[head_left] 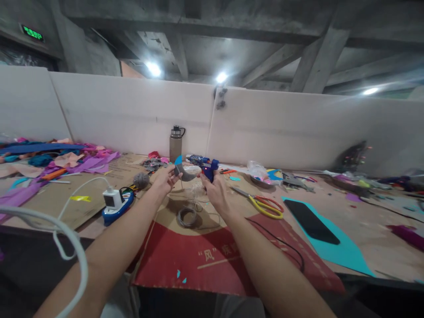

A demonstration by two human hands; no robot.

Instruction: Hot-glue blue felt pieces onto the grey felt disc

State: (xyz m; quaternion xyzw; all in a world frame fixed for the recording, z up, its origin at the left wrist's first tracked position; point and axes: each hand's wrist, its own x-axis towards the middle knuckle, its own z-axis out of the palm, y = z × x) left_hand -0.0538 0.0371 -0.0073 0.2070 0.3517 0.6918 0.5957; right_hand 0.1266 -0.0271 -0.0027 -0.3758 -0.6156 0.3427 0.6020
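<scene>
My left hand (166,180) pinches a small curved grey piece (188,172) with a pointed blue tip, held up above the cardboard. A pale, clear part shows at the right end of that piece; I cannot make out what it is. My right hand (213,187) is wrapped round a blue glue gun (209,168) with a small red light on it. Its front end is close to the grey piece; whether they touch is not clear. Beneath both hands a coil of grey cord (187,217) lies on the red and tan cardboard (212,265).
Scissors (265,205) with yellow and red handles and a black phone (311,221) on turquoise sheet lie right. At left are a blue power strip (117,207) with a white plug, and coloured scraps (86,163). A bottle (176,145) stands behind; a white cable (79,247) loops near my left arm.
</scene>
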